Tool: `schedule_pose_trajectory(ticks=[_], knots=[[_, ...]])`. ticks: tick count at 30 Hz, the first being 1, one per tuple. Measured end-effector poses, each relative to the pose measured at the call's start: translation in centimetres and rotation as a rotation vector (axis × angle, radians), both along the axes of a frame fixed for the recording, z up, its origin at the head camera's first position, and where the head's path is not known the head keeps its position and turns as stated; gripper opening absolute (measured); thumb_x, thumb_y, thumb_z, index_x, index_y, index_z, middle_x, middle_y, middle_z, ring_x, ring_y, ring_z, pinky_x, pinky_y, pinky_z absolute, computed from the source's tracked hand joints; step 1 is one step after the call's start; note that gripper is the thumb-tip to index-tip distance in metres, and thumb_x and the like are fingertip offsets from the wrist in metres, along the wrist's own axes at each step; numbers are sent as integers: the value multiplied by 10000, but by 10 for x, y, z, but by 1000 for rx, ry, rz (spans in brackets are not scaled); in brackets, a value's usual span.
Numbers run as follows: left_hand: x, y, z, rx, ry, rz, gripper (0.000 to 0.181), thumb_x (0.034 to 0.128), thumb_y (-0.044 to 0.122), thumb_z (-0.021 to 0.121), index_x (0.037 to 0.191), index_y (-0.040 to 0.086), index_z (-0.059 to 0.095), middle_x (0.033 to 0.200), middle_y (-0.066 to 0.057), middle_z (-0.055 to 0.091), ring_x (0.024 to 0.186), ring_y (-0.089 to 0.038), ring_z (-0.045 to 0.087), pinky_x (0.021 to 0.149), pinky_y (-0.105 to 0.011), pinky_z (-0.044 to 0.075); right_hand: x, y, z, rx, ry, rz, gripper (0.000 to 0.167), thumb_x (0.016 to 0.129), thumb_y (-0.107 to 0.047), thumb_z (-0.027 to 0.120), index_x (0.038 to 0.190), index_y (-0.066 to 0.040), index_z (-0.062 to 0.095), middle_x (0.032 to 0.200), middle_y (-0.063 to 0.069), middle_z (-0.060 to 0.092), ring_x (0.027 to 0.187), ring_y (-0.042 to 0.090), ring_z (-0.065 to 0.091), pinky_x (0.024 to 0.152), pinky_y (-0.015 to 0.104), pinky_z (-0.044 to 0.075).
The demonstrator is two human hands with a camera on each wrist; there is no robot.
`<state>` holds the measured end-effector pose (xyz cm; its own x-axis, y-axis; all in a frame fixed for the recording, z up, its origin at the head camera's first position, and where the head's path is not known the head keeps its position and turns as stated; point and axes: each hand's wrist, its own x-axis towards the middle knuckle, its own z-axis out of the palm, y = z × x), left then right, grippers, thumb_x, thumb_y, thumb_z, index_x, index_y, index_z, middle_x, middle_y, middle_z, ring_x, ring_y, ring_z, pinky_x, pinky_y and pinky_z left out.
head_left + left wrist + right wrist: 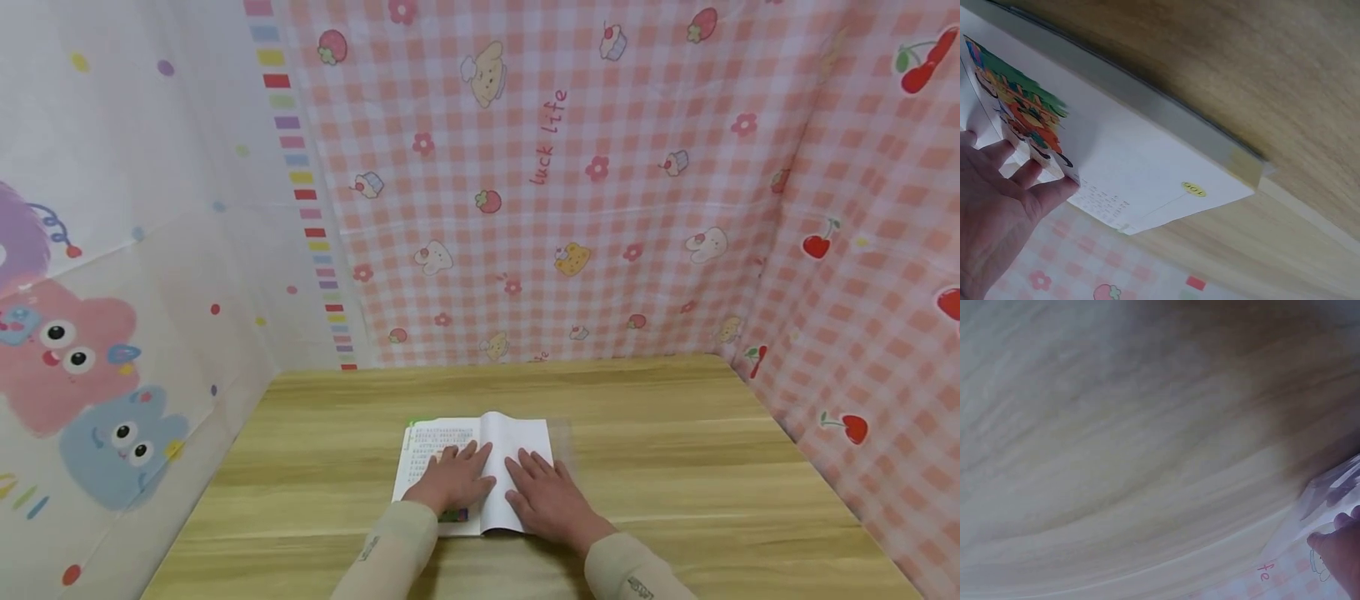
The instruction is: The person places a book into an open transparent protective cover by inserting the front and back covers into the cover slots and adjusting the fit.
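An open book point(516, 433) lies on the wooden table, its pages bulging near the spine. Printed text and a coloured picture point(1022, 106) fill part of the left page, while the right page looks blank. My left hand point(452, 481) rests on the left page with fingers spread; in the left wrist view that hand point(1000, 200) touches the page near the picture. On the right page lies my right hand point(553, 502), fingers extended. The right wrist view catches only part of this hand point(1340, 553), beside a shiny clear cover edge point(1313, 509).
The wood-grain table point(690, 467) extends around the book. Behind it hangs a pink checked cloth point(525, 225), with another cherry-patterned cloth point(885, 350) at the right. A white cloth with cartoon figures point(187, 275) covers the left side.
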<state>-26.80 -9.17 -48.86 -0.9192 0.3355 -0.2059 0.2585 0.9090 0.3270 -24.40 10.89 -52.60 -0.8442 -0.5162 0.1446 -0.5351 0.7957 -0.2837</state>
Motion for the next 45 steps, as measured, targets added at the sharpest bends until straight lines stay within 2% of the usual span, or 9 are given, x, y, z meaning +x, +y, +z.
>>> schedule_pose_trajectory(ticks=[8, 14, 20, 23, 30, 34, 38, 43, 45], knots=[[3, 1, -4, -53, 57, -23, 628, 991, 493, 511, 1531, 191, 401, 1565, -124, 363, 1405, -427, 316, 1078, -679, 251, -4, -1, -12, 40, -24, 24, 562, 1058, -425, 368, 1514, -101, 412, 1555, 172, 366, 1417, 374, 338, 1091, 622, 284], [9, 3, -4, -94, 103, -38, 652, 974, 519, 530, 1524, 190, 412, 1571, -140, 345, 1404, -436, 317, 1071, -690, 254, -5, 0, -18, 89, -29, 20, 563, 1036, -416, 424, 1506, -107, 428, 1558, 159, 368, 1426, 359, 327, 1101, 598, 291], [11, 6, -8, -150, 141, -42, 653, 968, 539, 516, 1523, 212, 416, 1583, -140, 323, 1409, -434, 316, 1068, -687, 263, 0, 0, -10, 107, 3, 28, 541, 1033, -395, 441, 1475, -85, 467, 1542, 189, 379, 1418, 387, 329, 1105, 614, 266], [10, 7, -11, -176, 154, -42, 655, 963, 560, 505, 1521, 228, 420, 1585, -132, 322, 1410, -428, 320, 1066, -683, 271, 2, 2, -9, 98, 21, 5, 527, 1034, -381, 448, 1463, -78, 483, 1534, 209, 381, 1411, 405, 329, 1101, 635, 250], [6, 6, -5, -153, 125, -75, 634, 967, 504, 542, 1505, 183, 447, 1572, -141, 345, 1415, -400, 325, 1105, -647, 238, -3, 7, -17, 141, -7, -22, 537, 1037, -397, 436, 1503, -129, 437, 1569, 162, 344, 1432, 362, 307, 1102, 621, 266], [2, 4, -7, -72, 55, -99, 622, 969, 421, 569, 1512, 151, 431, 1595, -135, 303, 1462, -358, 250, 1148, -601, 180, -6, 8, -19, 148, -9, -20, 545, 1033, -399, 438, 1506, -128, 430, 1571, 158, 340, 1437, 363, 299, 1102, 620, 265], [0, 3, -10, -3, -11, -95, 630, 966, 369, 569, 1531, 150, 396, 1621, -119, 243, 1488, -352, 173, 1155, -605, 137, -6, 8, -15, 140, -16, -25, 541, 1036, -389, 436, 1502, -114, 432, 1571, 168, 335, 1438, 369, 291, 1106, 620, 255], [1, 7, -14, -35, 5, -98, 628, 971, 371, 558, 1539, 168, 384, 1636, -84, 210, 1492, -354, 150, 1148, -626, 125, -1, 6, -10, 97, -23, -24, 525, 1039, -364, 441, 1479, -79, 456, 1550, 205, 353, 1420, 401, 308, 1096, 648, 244], [0, 8, -19, -57, 18, -98, 633, 972, 393, 554, 1541, 179, 381, 1637, -72, 211, 1492, -349, 154, 1147, -626, 132, 0, 6, -9, 84, -9, -25, 517, 1036, -357, 443, 1469, -77, 471, 1543, 212, 363, 1415, 408, 313, 1094, 657, 237]])
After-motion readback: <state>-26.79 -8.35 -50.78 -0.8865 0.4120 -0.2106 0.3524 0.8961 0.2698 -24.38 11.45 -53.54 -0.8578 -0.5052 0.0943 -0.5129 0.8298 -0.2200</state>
